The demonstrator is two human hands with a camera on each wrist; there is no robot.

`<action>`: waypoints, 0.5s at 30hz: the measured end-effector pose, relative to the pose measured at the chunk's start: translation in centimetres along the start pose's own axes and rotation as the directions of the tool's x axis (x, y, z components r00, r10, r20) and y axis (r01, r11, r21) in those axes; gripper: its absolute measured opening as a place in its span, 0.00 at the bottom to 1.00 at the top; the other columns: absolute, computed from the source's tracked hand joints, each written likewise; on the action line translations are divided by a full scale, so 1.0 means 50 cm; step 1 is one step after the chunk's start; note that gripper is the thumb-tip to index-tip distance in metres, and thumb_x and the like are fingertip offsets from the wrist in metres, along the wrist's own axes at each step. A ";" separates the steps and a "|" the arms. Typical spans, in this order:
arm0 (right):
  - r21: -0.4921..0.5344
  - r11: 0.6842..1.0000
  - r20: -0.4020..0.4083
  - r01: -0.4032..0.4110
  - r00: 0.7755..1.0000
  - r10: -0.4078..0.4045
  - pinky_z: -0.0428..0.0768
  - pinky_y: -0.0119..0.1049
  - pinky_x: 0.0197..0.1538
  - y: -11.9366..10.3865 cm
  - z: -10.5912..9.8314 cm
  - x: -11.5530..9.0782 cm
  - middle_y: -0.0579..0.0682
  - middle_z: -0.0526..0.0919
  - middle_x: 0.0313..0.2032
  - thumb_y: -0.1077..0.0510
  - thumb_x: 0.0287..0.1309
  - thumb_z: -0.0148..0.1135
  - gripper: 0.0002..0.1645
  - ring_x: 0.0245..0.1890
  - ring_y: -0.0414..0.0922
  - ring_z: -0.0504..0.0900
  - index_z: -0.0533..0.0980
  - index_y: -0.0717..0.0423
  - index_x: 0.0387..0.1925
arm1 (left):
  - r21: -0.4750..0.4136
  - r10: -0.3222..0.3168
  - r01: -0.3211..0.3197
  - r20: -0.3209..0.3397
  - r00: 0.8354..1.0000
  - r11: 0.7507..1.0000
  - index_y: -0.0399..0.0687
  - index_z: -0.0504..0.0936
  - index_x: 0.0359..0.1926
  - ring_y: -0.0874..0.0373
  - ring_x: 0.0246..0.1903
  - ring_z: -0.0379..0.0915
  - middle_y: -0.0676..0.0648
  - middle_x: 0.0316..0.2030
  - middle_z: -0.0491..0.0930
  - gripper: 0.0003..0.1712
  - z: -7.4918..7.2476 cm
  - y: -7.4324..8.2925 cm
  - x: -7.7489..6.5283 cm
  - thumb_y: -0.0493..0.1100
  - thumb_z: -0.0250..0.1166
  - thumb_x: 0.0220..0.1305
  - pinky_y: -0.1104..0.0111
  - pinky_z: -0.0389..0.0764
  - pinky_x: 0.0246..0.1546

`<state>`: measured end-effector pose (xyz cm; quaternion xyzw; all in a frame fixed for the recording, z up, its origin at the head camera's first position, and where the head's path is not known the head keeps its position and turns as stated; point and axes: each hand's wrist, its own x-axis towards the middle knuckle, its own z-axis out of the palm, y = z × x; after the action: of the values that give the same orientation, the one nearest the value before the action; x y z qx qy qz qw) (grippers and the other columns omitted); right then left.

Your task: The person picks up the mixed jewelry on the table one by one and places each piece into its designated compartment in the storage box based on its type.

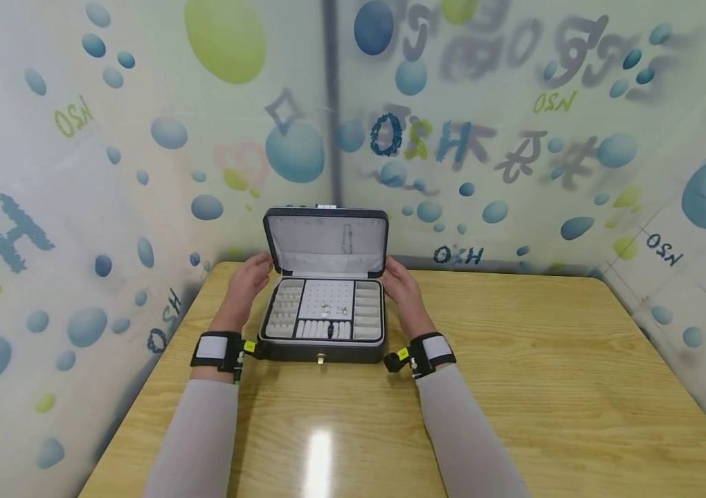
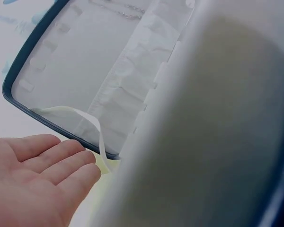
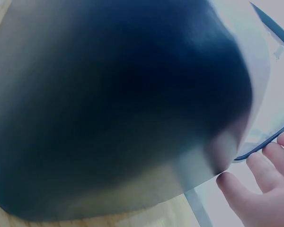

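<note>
A dark jewelry box (image 1: 293, 351) stands on the table with its lid (image 1: 306, 235) raised. A thin silver chain (image 1: 347, 239) hangs inside the lid. Small earrings (image 1: 326, 307) sit on the white perforated panel, and a dark item (image 1: 330, 330) is among the ring rolls. My left hand (image 1: 244, 287) is beside the lid's left edge, its fingers nearly straight and palm showing in the left wrist view. A white ribbon (image 2: 95, 125) joins lid and base near those fingertips. By the lid's right edge is my right hand (image 1: 405, 290), fingers extended and fingertips (image 3: 255, 161) at the rim.
The wooden table (image 1: 540, 360) extends far to the right of the box. Behind and to both sides stand pale walls (image 1: 490, 159) with blue and green bubble prints. A metal clasp (image 1: 320, 358) is on the box's front.
</note>
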<state>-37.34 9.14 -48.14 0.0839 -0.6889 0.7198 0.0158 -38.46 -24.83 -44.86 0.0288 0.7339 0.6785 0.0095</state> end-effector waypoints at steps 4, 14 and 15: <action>0.016 1.000 -0.017 0.002 1.000 -0.002 0.62 0.58 0.81 -0.001 0.001 -0.001 0.60 0.58 0.82 0.49 0.79 0.50 0.39 0.83 0.58 0.58 0.58 0.62 0.82 | 0.002 0.031 -0.031 0.011 0.999 1.000 0.30 0.52 0.82 0.37 0.83 0.50 0.30 0.81 0.55 0.47 -0.004 -0.003 -0.004 0.60 0.50 0.81 0.48 0.54 0.83; 0.001 1.000 -0.076 -0.003 0.997 0.003 0.66 0.62 0.79 -0.001 0.002 0.002 0.60 0.65 0.79 0.47 0.79 0.51 0.35 0.80 0.57 0.63 0.65 0.62 0.77 | 0.015 0.030 -0.030 -0.008 1.000 0.999 0.31 0.54 0.81 0.39 0.82 0.53 0.31 0.81 0.58 0.45 -0.005 -0.002 -0.011 0.61 0.48 0.82 0.49 0.55 0.83; 0.005 1.000 -0.083 -0.001 0.997 0.001 0.66 0.62 0.78 -0.002 0.002 0.003 0.60 0.65 0.79 0.47 0.80 0.51 0.35 0.80 0.58 0.64 0.66 0.63 0.76 | 0.011 0.026 -0.026 -0.010 1.000 1.000 0.31 0.55 0.81 0.39 0.82 0.53 0.31 0.81 0.58 0.44 -0.005 -0.001 -0.011 0.60 0.48 0.82 0.49 0.55 0.83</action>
<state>-37.46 9.01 -48.01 0.0537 -0.6859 0.7244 0.0438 -37.94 -25.12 -44.93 0.0351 0.7373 0.6747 -0.0033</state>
